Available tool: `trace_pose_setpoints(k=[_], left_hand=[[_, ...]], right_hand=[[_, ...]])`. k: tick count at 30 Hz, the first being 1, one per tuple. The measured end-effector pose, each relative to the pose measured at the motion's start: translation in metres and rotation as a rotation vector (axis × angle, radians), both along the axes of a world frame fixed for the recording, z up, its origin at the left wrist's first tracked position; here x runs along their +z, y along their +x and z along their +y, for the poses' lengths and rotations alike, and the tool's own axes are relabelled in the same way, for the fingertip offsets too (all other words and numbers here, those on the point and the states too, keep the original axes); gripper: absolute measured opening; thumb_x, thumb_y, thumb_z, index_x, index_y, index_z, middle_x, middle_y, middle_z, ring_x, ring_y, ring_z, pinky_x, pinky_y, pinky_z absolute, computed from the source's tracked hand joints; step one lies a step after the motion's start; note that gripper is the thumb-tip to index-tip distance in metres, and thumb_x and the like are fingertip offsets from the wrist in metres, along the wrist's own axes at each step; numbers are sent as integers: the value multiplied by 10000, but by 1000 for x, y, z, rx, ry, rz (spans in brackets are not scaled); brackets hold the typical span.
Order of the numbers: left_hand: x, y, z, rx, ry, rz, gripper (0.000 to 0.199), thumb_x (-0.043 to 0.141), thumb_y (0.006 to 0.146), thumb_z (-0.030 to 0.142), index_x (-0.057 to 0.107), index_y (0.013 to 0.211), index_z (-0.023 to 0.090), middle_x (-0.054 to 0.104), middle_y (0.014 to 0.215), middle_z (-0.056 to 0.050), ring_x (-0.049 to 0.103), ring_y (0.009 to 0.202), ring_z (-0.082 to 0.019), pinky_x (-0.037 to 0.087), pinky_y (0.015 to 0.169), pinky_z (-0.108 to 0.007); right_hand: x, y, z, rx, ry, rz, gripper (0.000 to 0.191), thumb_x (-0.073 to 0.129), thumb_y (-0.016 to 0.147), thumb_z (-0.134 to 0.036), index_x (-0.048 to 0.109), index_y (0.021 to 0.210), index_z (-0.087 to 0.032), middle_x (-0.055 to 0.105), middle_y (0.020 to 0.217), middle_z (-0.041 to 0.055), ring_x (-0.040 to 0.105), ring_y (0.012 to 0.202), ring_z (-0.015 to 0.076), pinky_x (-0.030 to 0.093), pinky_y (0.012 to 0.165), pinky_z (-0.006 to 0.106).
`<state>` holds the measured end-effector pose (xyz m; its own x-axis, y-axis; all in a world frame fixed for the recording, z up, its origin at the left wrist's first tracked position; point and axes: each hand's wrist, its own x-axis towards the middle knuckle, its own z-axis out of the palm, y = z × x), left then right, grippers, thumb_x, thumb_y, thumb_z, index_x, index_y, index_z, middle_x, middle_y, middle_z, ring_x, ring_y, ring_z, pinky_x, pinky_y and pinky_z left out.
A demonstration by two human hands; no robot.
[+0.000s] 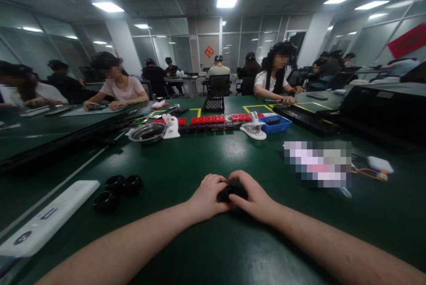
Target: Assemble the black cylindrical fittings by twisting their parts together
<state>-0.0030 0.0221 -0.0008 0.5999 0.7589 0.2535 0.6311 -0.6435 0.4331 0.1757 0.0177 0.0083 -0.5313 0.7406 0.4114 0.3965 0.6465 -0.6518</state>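
Both my hands meet over a small black round part (228, 192) at the middle of the green table. Fingers of my left hand (209, 195) curl around its left side. From the right, the thumb and fingers of my right hand (253, 194) close on the same part. Most of it is hidden by the fingers, so its exact kind does not show. Three similar black, ring-shaped parts (106, 201) lie together to the left of my left forearm.
A long white device (53, 218) lies at the left. Farther off stand a metal bowl (146, 132), white clamps (254, 127), red strips (208, 119) and a blue tray (276, 124). A blurred-out item (317, 164) with wires lies right. Several people sit at other places.
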Motion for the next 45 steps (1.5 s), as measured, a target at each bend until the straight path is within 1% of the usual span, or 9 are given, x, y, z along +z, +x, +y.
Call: trace_pose_setpoints(k=[4,9,15,18,22,30,33,37,45], left_hand=[[-1,0,0,9,-3,7,373,629,681,423,578,968,191,541,994,-47,465,934,-219,364,846,-365],[-2,0,1,21,-15,18,391,620,678,452,576,967,192,543,989,-52,466,933,-228,365,845,-382],[-2,1,0,1,-2,-3,321,613,693,413,594,914,182,544,984,-52,470,917,-218,372,833,-362],[-4,1,1,5,-11,1,351,630,678,399,584,957,192,540,995,-50,465,931,-222,370,839,-364],[-6,1,2,19,-3,8,385,626,678,424,573,979,190,537,999,-57,463,939,-231,365,846,-380],[1,2,0,9,-18,-4,305,621,687,419,599,895,196,545,993,-50,474,926,-226,368,842,-373],[1,2,-1,10,-29,3,344,625,684,413,584,955,205,540,998,-48,467,941,-229,364,846,-378],[0,1,0,16,-29,12,380,623,683,433,572,976,197,535,1005,-53,461,948,-230,366,845,-378],[-1,0,0,7,-23,18,349,639,676,379,583,962,188,537,1002,-55,461,941,-227,365,848,-367]], right_hand=[[0,0,2,7,5,-21,169,542,731,-231,517,888,-176,506,901,63,485,863,204,413,768,347],[1,2,2,163,6,-7,332,463,762,-158,476,1093,-188,481,1074,84,446,1014,209,356,887,366],[-4,1,3,-39,-22,-13,309,608,686,-256,470,953,-185,507,907,53,490,839,201,422,750,349],[-1,1,3,19,-2,-17,206,574,698,-202,509,894,-190,499,906,49,488,862,199,414,776,347],[3,2,1,168,-1,8,362,502,715,-142,483,1074,-187,472,1064,80,449,1006,213,359,885,368],[-2,1,4,-26,-32,-24,274,582,711,-252,472,951,-180,506,910,54,486,845,198,417,757,340],[1,1,3,25,-12,-23,175,547,727,-211,511,896,-182,499,911,51,484,864,196,407,779,343],[4,2,0,134,-8,0,302,482,736,-142,489,1034,-188,485,1038,75,460,978,210,364,865,367],[3,0,2,37,-20,-26,207,563,702,-206,509,900,-175,498,913,58,484,870,204,407,784,346]])
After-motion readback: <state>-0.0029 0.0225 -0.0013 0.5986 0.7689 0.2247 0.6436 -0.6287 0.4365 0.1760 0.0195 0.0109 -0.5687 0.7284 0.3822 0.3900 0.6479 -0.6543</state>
